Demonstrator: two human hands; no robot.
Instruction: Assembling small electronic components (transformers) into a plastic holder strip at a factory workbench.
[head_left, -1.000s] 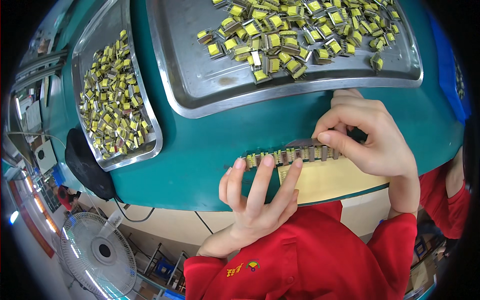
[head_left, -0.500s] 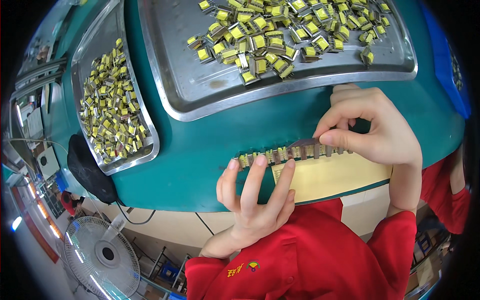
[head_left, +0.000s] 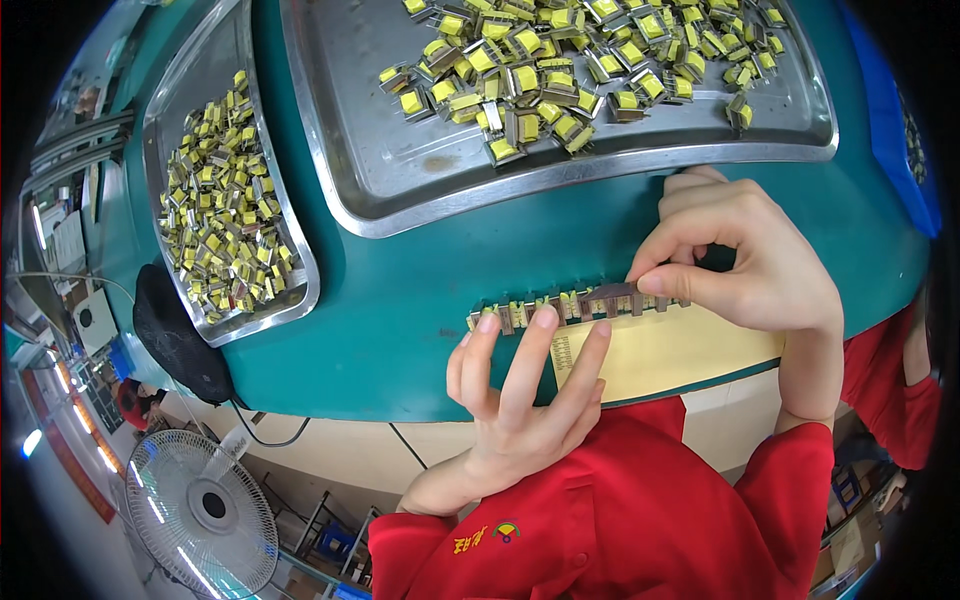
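A row of small transformers [head_left: 515,316], with yellow windings and grey-brown cores, stands side by side on the green tabletop in front of me. My left hand [head_left: 525,400] has its fingers spread, and the fingertips rest against the near side of the row. Thumb and forefinger of my right hand [head_left: 745,245] pinch a thin, dark, flat strip [head_left: 608,291], whose pointed end lies over the tops of the transformers. Part of the row's right end is hidden behind that hand. A yellow sheet of paper [head_left: 680,350] lies under and in front of the row.
Beyond the row, a large metal tray [head_left: 420,213] holds many loose transformers. A second metal tray [head_left: 300,235] with more sits at left, beside a black cloth-like item [head_left: 180,335]. A blue bin [head_left: 890,140] is at far right, and a fan [head_left: 205,505] stands lower left.
My left hand has slid a little to the right along the row. The right hand stays nearly in place, with the strip now slightly lower over the transformers.
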